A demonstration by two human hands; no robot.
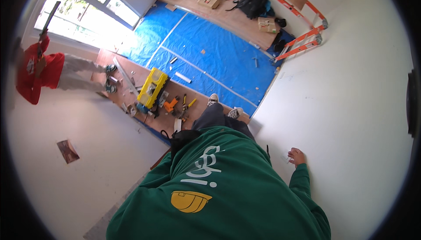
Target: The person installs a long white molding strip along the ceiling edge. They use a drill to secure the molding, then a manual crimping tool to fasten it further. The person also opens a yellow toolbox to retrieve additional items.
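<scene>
Low beside the white wall [351, 121], my right hand [297, 157] has its fingers curled around something small and whitish, too small to make out. My right arm, in a green sleeve [300, 179], hangs at my side. My left sleeve [151, 174] shows at the other side of my body, but the left hand itself is out of sight. On the boards ahead of my feet lie an orange power tool [171, 105] and a yellow-handled hand tool [189, 104], next to a yellow-lidded toolbox [153, 86].
Blue sheeting [219, 60] with white tape lines covers the floor beyond. An orange ladder [302, 47] leans at the far right, near a black backpack [253, 3] and a cardboard box [209, 1]. At left a person in red [48, 71] holds a long dark piece [51, 17].
</scene>
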